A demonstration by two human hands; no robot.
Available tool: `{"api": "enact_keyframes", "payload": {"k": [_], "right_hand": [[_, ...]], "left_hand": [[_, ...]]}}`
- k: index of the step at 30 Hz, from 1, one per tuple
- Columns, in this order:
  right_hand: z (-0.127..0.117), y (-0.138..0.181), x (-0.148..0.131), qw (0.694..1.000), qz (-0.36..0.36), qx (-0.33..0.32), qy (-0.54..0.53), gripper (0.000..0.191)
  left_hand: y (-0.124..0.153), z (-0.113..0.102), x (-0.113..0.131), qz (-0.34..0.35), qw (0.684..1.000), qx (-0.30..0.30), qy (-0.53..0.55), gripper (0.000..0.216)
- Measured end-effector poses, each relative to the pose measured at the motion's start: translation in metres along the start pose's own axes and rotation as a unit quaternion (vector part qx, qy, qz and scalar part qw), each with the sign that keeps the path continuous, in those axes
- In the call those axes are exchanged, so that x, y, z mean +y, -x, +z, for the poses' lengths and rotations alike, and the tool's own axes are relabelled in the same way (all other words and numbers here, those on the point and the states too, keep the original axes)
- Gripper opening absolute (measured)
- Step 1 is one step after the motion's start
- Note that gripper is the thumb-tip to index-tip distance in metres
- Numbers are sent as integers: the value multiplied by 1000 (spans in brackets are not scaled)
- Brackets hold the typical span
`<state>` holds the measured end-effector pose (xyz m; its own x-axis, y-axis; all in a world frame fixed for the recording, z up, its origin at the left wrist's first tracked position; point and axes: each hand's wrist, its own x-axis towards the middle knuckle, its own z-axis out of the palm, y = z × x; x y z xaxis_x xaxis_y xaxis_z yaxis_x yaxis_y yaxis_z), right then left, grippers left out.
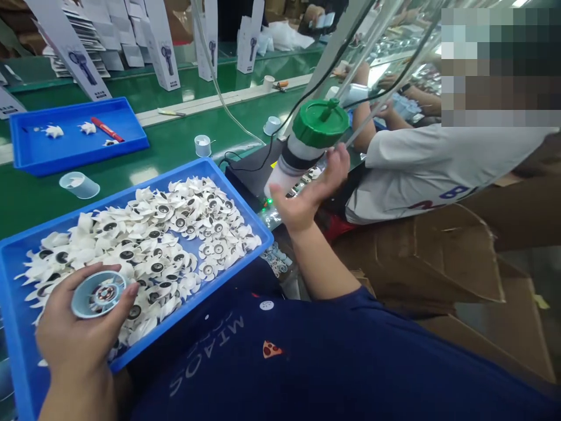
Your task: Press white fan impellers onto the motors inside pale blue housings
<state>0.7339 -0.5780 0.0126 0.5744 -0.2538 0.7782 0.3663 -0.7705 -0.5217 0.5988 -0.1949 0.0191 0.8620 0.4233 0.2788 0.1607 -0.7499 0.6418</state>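
Note:
My left hand [76,336] is closed around a round light-blue fan housing [99,294], holding it over the near corner of a blue tray [228,175]. The tray is heaped with several white fan blades [166,228]. My right hand [309,193] is raised to the right of the tray, fingers spread and curled toward a hanging tool with a green cap and white body [309,137]. The fingertips touch or nearly touch its lower body, without a full grip.
A second blue tray [74,152] with a few blades and a red pen sits far left on the green conveyor. Clear plastic cups [79,185] stand on the belt. White product boxes [162,44] line the back. A co-worker's white-shirted torso [429,169] and cardboard boxes [438,263] are at right.

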Motion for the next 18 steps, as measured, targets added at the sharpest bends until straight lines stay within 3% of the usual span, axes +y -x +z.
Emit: {"api": "enact_keyframes", "payload": {"k": [2,3,5,7,12,14,18], "right_hand": [[-1,5,-17,977,-173,-122,8,39],[2,5,-26,943,-251,-220,-5,24],[14,2,-44,854,-334,-398,-1,29],[30,-3,-59,786,-358,-502,37,37],[58,-10,-80,641,-476,-599,65,40],[59,-12,-83,624,-479,-609,102,38],[55,-17,-86,638,-405,-623,203,33]], "left_hand": [[0,-2,6,-16,1000,8,4,54],[-1,-3,8,-21,1000,10,6,54],[-1,-3,10,-28,1000,6,5,56],[-1,-4,11,-36,999,2,-1,56],[3,-7,17,-49,998,-20,-16,52],[5,-9,20,-54,998,-29,-16,51],[5,-7,18,-74,997,-20,-11,53]]}}
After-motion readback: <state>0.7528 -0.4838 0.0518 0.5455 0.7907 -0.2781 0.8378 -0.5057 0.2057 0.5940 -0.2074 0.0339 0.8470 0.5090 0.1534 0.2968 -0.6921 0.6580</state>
